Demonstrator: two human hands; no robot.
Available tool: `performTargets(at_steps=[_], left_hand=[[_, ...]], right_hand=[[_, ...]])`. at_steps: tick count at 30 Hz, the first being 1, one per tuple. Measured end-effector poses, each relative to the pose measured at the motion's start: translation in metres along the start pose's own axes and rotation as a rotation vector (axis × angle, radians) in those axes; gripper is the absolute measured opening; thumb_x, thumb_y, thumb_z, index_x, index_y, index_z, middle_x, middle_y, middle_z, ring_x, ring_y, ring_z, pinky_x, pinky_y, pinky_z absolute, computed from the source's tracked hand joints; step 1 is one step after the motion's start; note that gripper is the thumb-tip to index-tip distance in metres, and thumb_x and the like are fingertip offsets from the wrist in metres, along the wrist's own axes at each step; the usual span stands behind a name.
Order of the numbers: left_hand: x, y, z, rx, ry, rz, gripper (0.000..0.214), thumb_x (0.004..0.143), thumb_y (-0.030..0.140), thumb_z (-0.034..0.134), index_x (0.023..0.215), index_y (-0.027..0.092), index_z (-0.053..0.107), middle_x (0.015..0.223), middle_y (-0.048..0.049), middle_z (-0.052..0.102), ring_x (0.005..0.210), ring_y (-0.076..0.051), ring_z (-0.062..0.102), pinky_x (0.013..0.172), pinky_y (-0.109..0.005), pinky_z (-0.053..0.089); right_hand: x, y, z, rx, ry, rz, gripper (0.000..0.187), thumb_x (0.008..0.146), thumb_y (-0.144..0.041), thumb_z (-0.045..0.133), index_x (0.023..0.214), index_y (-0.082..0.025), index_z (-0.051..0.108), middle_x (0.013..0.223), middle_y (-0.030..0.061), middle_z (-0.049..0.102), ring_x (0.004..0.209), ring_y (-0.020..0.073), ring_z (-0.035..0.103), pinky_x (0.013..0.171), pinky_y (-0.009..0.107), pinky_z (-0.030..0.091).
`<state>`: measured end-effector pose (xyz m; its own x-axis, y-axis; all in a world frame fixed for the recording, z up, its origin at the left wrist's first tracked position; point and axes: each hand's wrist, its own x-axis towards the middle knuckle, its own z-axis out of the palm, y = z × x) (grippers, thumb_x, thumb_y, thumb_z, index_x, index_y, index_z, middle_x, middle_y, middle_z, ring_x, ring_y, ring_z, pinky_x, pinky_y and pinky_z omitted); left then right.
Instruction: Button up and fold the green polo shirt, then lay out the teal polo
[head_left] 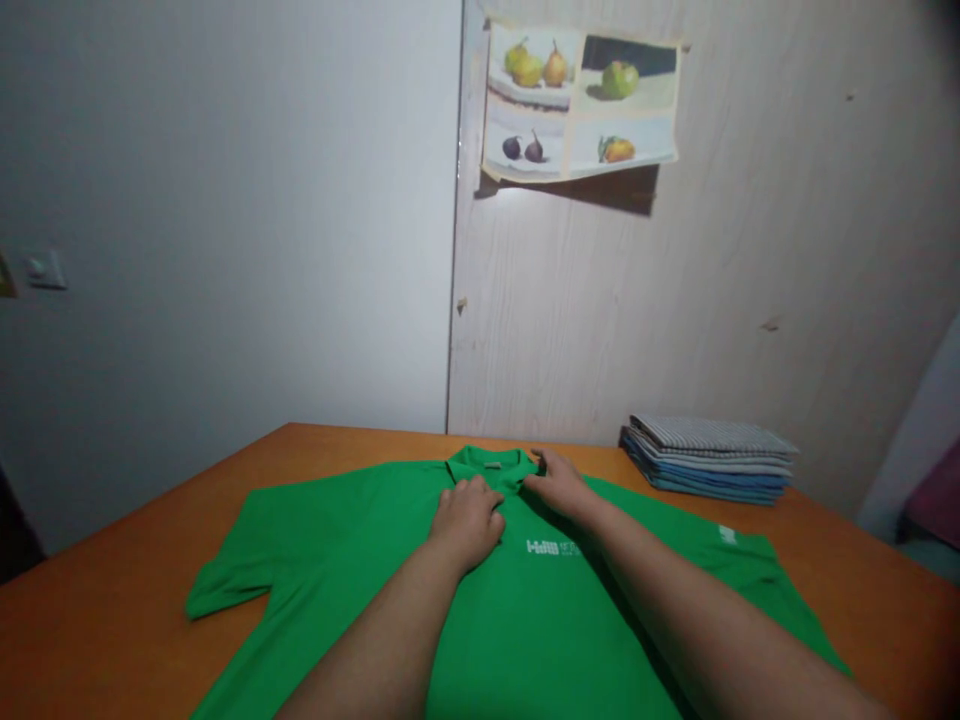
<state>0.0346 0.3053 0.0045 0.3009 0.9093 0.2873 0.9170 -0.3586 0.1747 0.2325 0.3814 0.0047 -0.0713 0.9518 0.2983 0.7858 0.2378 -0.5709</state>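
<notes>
A green short-sleeved polo shirt (510, 630) lies spread front up, with its collar (491, 460) at the far side and white print on the chest and one sleeve. My left hand (466, 520) is on the placket just below the collar, fingers bent and closed on the cloth. At the collar's right side, my right hand (559, 485) has thumb and fingers closed around the collar edge. Its fingertips are partly hidden by the cloth. Both forearms cross over the shirt front, and the shirt's lower part runs out of view.
The shirt rests on an orange-brown table (97, 570). At the back right corner stands a stack of folded cloths (709, 460), striped grey on top and blue below. Behind the table are a pale wall and a wooden panel with a fruit picture (581, 105).
</notes>
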Motion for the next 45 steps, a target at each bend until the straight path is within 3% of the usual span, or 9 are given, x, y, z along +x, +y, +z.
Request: performTargets(at_steps=[6, 10, 14, 20, 26, 30, 37, 40, 45], left_hand=[[0.0, 0.0, 0.0, -0.022, -0.009, 0.002, 0.039, 0.089, 0.03, 0.046, 0.118, 0.028, 0.073, 0.122, -0.0107, 0.065, 0.113, -0.03, 0.058, 0.091, -0.046, 0.047], [0.0, 0.0, 0.001, -0.023, 0.008, 0.003, 0.039, 0.087, 0.029, 0.048, 0.117, 0.028, 0.073, 0.121, -0.0106, 0.065, 0.113, -0.031, 0.058, 0.092, -0.047, 0.046], [0.0, 0.0, 0.003, -0.037, 0.005, -0.003, 0.038, 0.088, 0.03, 0.049, 0.117, 0.029, 0.073, 0.121, -0.01, 0.065, 0.114, -0.031, 0.057, 0.094, -0.046, 0.045], [0.001, 0.0, 0.005, -0.04, 0.009, -0.002, 0.038, 0.089, 0.03, 0.048, 0.118, 0.027, 0.072, 0.12, -0.012, 0.064, 0.114, -0.032, 0.057, 0.093, -0.049, 0.046], [0.001, 0.0, 0.006, -0.03, 0.015, -0.011, 0.04, 0.089, 0.03, 0.048, 0.122, 0.029, 0.07, 0.121, -0.0111, 0.064, 0.115, -0.031, 0.057, 0.094, -0.048, 0.046], [0.001, -0.001, 0.006, -0.024, 0.014, 0.002, 0.037, 0.09, 0.031, 0.047, 0.118, 0.028, 0.071, 0.121, -0.0108, 0.065, 0.115, -0.031, 0.057, 0.094, -0.048, 0.045], [0.0, 0.002, 0.005, -0.043, 0.041, -0.023, 0.036, 0.089, 0.028, 0.046, 0.118, 0.021, 0.066, 0.122, -0.0118, 0.065, 0.114, -0.032, 0.057, 0.093, -0.049, 0.045], [-0.001, 0.003, 0.004, -0.061, 0.045, -0.036, 0.046, 0.088, 0.027, 0.047, 0.132, 0.022, 0.058, 0.126, -0.0112, 0.064, 0.117, -0.033, 0.056, 0.094, -0.05, 0.043], [-0.001, 0.002, 0.003, -0.039, 0.016, 0.004, 0.056, 0.089, 0.028, 0.047, 0.144, 0.036, 0.052, 0.126, -0.0103, 0.063, 0.115, -0.033, 0.056, 0.093, -0.048, 0.042]], right_hand=[[0.027, -0.027, -0.022, -0.145, -0.299, 0.029, 0.042, 0.065, -0.025, 0.078, 0.105, -0.015, 0.069, 0.089, 0.0059, 0.073, 0.078, 0.0192, 0.065, 0.064, 0.025, 0.046], [0.038, -0.047, -0.026, -0.244, -0.428, 0.018, 0.024, 0.057, -0.02, 0.081, 0.079, -0.016, 0.072, 0.067, -0.001, 0.067, 0.066, 0.0151, 0.061, 0.057, 0.022, 0.042], [0.04, -0.06, -0.023, -0.353, -0.483, 0.012, 0.019, 0.054, -0.018, 0.079, 0.071, -0.018, 0.071, 0.06, -0.0028, 0.064, 0.062, 0.0152, 0.061, 0.055, 0.023, 0.042], [0.025, -0.069, -0.018, -0.508, -0.368, -0.111, 0.033, 0.061, -0.015, 0.076, 0.094, -0.02, 0.071, 0.095, 0.0076, 0.075, 0.089, 0.0253, 0.069, 0.071, 0.029, 0.048], [-0.008, -0.066, -0.003, -0.582, -0.19, -0.172, 0.029, 0.087, -0.023, 0.063, 0.115, -0.019, 0.061, 0.108, 0.0167, 0.074, 0.105, 0.0284, 0.068, 0.087, 0.034, 0.046], [-0.024, -0.052, 0.004, -0.657, -0.111, -0.143, 0.027, 0.095, -0.022, 0.049, 0.12, -0.019, 0.058, 0.098, 0.0148, 0.074, 0.095, 0.0264, 0.07, 0.082, 0.033, 0.046], [-0.041, -0.022, -0.019, -0.528, -0.225, -0.339, 0.027, 0.086, -0.024, 0.055, 0.105, -0.025, 0.073, 0.105, 0.0078, 0.073, 0.102, 0.0251, 0.065, 0.084, 0.032, 0.043], [-0.034, -0.011, -0.029, -0.374, -0.23, -0.215, 0.022, 0.088, -0.027, 0.053, 0.093, -0.023, 0.075, 0.093, 0.0039, 0.073, 0.088, 0.0201, 0.065, 0.074, 0.027, 0.041], [0.002, 0.0, -0.034, -0.278, -0.058, 0.072, 0.025, 0.091, -0.027, 0.05, 0.084, -0.016, 0.072, 0.081, 0.0068, 0.071, 0.076, 0.018, 0.062, 0.065, 0.025, 0.04]])
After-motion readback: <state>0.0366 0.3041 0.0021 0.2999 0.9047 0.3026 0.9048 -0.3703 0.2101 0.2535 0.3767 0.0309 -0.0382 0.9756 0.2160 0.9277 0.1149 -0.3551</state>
